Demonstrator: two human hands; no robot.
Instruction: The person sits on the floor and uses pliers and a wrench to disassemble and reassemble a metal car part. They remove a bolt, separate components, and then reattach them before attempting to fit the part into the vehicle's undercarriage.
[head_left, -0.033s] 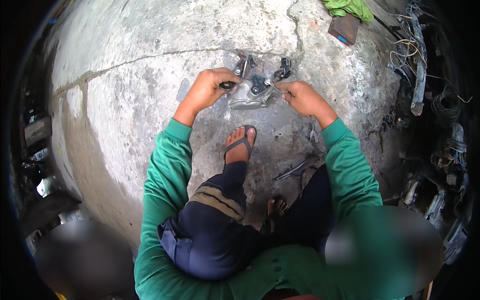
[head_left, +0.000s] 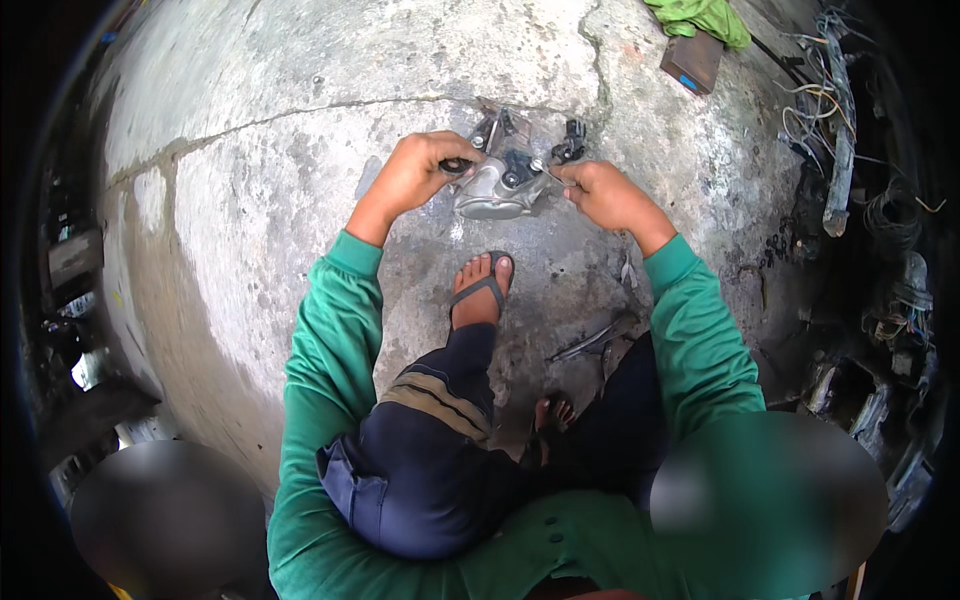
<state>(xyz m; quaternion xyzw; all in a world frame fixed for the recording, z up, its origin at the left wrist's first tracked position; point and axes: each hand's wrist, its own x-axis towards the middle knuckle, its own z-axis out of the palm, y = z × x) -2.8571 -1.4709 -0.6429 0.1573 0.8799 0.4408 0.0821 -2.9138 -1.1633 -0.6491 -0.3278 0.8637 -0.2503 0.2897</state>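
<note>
On the concrete floor ahead of my feet rests a grey, partly see-through housing [head_left: 497,200] with black fittings and bright screw heads, perhaps a vehicle lamp unit. My left hand [head_left: 424,168] is closed at its left side, fingers round a dark, rounded piece [head_left: 455,165] beside the housing. At the opposite side, my right hand [head_left: 604,192] is closed in a pinch against the edge; anything thin between thumb and finger is too small to name. A black fitting [head_left: 571,140] sticks out at the housing's far right corner, just beyond my right fingertips.
My sandalled foot [head_left: 480,290] stands just nearer than the housing. Dark scraps [head_left: 590,338] lie right of it. Far right are a brown box [head_left: 691,62] under green cloth [head_left: 700,18], loose wires [head_left: 818,105] and a metal bar [head_left: 840,180]. Clutter lines both sides.
</note>
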